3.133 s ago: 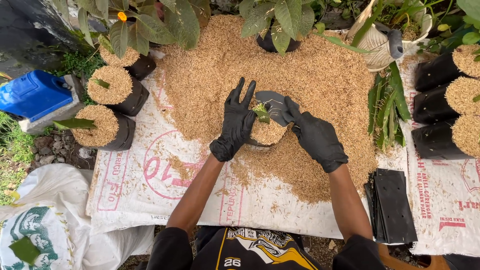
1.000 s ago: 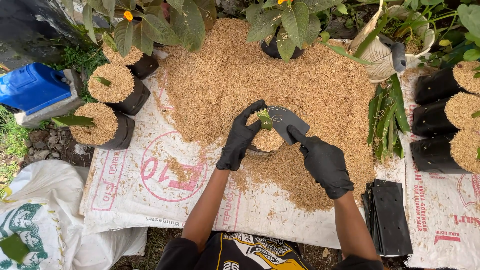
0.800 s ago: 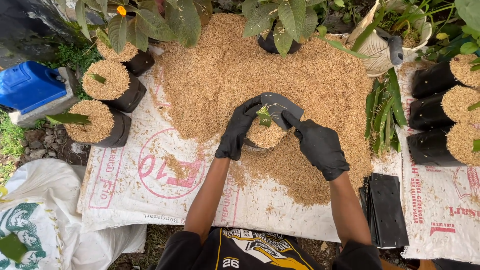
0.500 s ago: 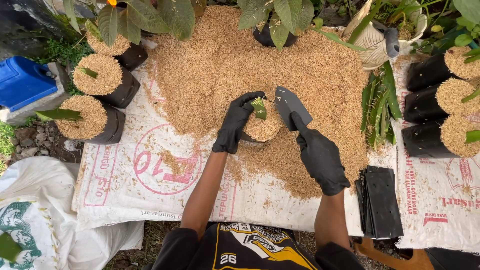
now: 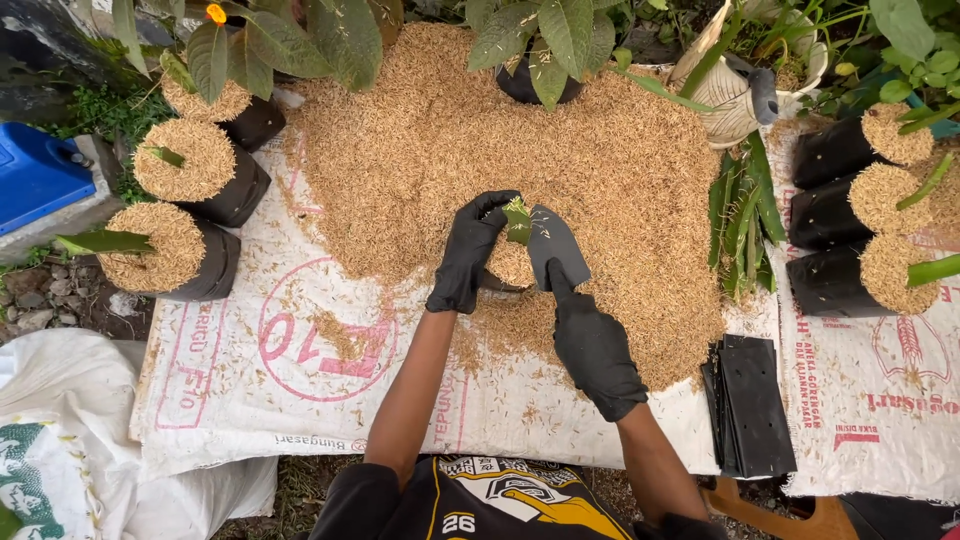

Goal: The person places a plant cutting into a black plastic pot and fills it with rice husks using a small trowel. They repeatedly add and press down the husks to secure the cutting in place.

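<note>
Soft, even daylight falls from above, bright without harsh glare. Shadows are faint and short, pooling just under the black grow bags (image 5: 215,185) and leaves (image 5: 560,30). The husk pile (image 5: 450,130) is sharp grain by grain at centre; the edges bend slightly with wide-angle distortion. Black gloves lose surface detail.

You hold a small black bag (image 5: 508,268) of tan husks upright mid-pile, green cutting (image 5: 517,220) inside, black trowel blade (image 5: 555,250) just right.
</note>
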